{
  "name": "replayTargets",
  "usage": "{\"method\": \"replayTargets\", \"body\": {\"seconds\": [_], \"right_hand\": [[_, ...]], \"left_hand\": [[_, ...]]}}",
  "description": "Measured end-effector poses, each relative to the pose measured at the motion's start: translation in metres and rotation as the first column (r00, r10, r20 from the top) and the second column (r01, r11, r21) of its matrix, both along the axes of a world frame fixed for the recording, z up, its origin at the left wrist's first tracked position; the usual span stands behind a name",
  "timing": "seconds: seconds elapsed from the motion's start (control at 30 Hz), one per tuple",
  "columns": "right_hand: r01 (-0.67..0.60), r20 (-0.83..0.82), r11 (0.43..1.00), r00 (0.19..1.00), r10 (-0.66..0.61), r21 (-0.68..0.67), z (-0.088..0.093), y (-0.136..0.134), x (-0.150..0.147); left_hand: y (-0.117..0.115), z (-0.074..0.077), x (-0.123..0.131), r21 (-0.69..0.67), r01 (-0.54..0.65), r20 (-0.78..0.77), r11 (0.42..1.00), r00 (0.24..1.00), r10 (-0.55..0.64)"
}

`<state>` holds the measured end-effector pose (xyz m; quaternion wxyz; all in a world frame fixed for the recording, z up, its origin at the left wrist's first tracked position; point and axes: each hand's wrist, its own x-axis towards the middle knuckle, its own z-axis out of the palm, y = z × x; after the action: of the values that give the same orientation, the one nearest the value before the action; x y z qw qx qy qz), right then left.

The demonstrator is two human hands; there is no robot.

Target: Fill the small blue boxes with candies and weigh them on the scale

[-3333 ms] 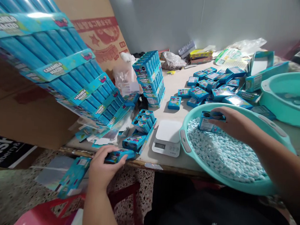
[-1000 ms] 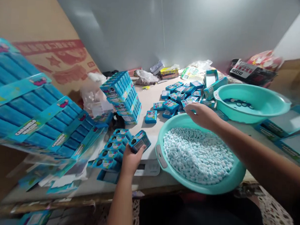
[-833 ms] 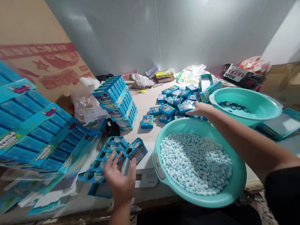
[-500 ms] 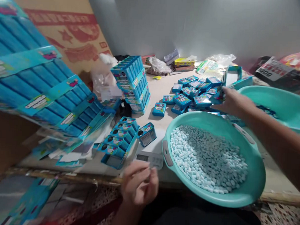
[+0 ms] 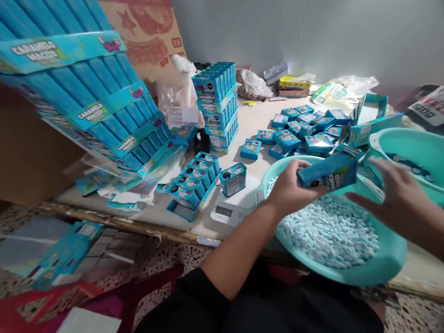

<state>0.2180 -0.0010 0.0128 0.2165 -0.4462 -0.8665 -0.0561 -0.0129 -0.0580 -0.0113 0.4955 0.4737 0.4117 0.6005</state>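
My left hand (image 5: pixel 289 188) is closed around a blue candy box (image 5: pixel 330 172), which it holds tilted above the candy basin. The box is a little blurred. Just right of it, my right hand (image 5: pixel 393 188) is open with its fingers spread, blurred by motion and apart from the box. Below both hands, a turquoise basin (image 5: pixel 392 260) holds a heap of small pale-blue candies (image 5: pixel 329 235). Left of the basin sits a white scale (image 5: pixel 223 213) with another blue box (image 5: pixel 233 180) upright on it. A display tray (image 5: pixel 183 210) with several boxes lies beside the scale.
Several loose blue boxes (image 5: pixel 304 131) are piled behind the basin. A second turquoise basin (image 5: pixel 432 141) stands at the right. Stacked full trays (image 5: pixel 215 107) rise at centre-left, and a tall leaning stack (image 5: pixel 99 107) fills the left. The table's front edge (image 5: pixel 131 224) runs below.
My left hand has moved up and right from near the scale and now holds a candy box. My right hand has come back from the pile and opened. The view has shifted.
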Motion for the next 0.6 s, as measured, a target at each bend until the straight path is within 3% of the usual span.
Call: {"method": "replayTargets", "body": {"seconds": [0.03, 0.1, 0.17, 0.23, 0.33, 0.43, 0.5, 0.6], "right_hand": [[0.023, 0.054, 0.987, 0.998, -0.015, -0.161, -0.014, 0.005, 0.001], [0.02, 0.163, 0.901, 0.985, 0.057, -0.433, -0.039, 0.005, -0.006], [-0.071, 0.187, 0.848, 0.962, 0.197, -0.525, -0.058, -0.009, -0.027], [-0.174, 0.205, 0.836, 0.925, 0.321, -0.52, -0.07, -0.03, -0.053], [-0.252, 0.255, 0.86, 0.885, 0.39, -0.443, -0.081, -0.042, -0.081], [-0.251, 0.341, 0.902, 0.863, 0.372, -0.351, -0.085, -0.019, -0.083], [-0.179, 0.385, 0.932, 0.873, 0.298, -0.315, -0.084, 0.006, -0.074], [-0.087, 0.322, 0.935, 0.924, 0.205, -0.345, -0.08, 0.028, -0.066]], "left_hand": [[0.001, -0.003, -0.002, 0.011, -0.043, 0.007, 0.999, 0.999, 0.043], [0.003, -0.005, -0.004, 0.021, -0.101, -0.008, 0.995, 0.995, 0.101], [0.005, -0.004, -0.007, -0.005, -0.168, -0.049, 0.986, 0.985, 0.167], [0.007, -0.003, -0.009, -0.044, -0.257, -0.08, 0.965, 0.964, 0.253], [0.009, -0.002, -0.013, -0.1, -0.317, -0.043, 0.943, 0.948, 0.314], [0.01, -0.003, -0.017, -0.123, -0.301, -0.05, 0.946, 0.954, 0.297], [0.01, -0.004, -0.018, -0.098, -0.245, -0.062, 0.965, 0.969, 0.239], [0.011, -0.003, -0.02, -0.062, -0.136, -0.061, 0.989, 0.989, 0.133]]}}
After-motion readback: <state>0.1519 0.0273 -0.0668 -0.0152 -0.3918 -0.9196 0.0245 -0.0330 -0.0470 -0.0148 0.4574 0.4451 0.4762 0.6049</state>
